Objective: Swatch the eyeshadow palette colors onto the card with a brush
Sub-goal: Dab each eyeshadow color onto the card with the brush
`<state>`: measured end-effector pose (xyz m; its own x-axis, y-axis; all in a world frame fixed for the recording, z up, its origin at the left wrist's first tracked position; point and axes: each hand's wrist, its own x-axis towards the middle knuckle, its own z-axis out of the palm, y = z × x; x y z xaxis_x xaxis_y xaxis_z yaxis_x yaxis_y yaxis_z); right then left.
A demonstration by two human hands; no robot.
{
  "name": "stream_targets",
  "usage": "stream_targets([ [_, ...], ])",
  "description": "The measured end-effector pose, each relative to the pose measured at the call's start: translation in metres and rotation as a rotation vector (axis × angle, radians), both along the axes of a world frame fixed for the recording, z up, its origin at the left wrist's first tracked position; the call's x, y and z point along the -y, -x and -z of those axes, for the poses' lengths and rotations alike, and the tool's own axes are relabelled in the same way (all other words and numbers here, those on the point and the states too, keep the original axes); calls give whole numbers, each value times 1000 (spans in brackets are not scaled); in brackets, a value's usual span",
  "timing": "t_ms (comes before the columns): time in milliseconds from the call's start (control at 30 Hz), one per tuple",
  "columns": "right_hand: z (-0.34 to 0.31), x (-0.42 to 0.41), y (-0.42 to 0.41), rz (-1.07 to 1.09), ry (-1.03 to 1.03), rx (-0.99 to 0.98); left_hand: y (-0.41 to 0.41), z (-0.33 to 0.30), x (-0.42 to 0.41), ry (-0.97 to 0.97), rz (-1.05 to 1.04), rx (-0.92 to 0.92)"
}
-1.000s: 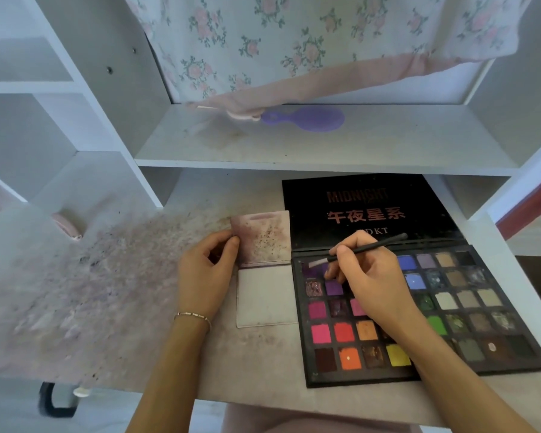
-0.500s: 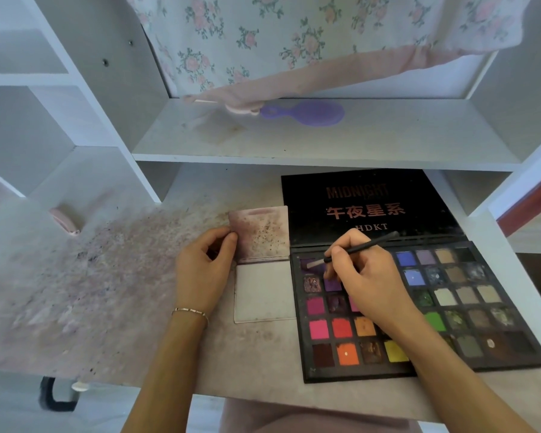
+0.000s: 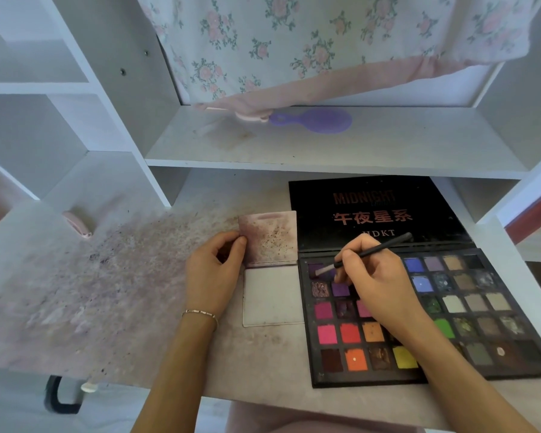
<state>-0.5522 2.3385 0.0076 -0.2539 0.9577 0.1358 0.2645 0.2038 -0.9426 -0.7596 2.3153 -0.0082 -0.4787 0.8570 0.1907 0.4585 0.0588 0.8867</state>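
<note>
Right hand (image 3: 378,282) has shifted slightly along the top row of the palette (image 3: 469,310). Brush (image 3: 369,252) tip, 1.0 s ago lying near the left edge of the dark purple pan (image 3: 315,267), now rests further in on that pan, just left of the fingers (image 3: 345,260). Handle end, behind the fingers, is a little lower against the lid. Grip on the brush unchanged in kind; only its place differs.
</note>
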Motion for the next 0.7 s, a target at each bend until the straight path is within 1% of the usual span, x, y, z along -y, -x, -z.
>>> stream_targets([
  [100,-6,0,1,20,10,-133,1,0,0,-7,8,3],
  [200,-11,1,12,-44,7,-170,2,1,-1,-8,7,36],
  [333,-12,1,36,-156,67,-107,2,0,-1,-11,5,78],
  [400,-9,0,45,-192,58,-56,3,0,-1,-13,8,78],
  [500,-4,-1,53,-208,42,-27,3,0,-1,-11,13,66],
  [700,0,-5,56,-212,12,-31,4,1,-2,-14,11,53],
])
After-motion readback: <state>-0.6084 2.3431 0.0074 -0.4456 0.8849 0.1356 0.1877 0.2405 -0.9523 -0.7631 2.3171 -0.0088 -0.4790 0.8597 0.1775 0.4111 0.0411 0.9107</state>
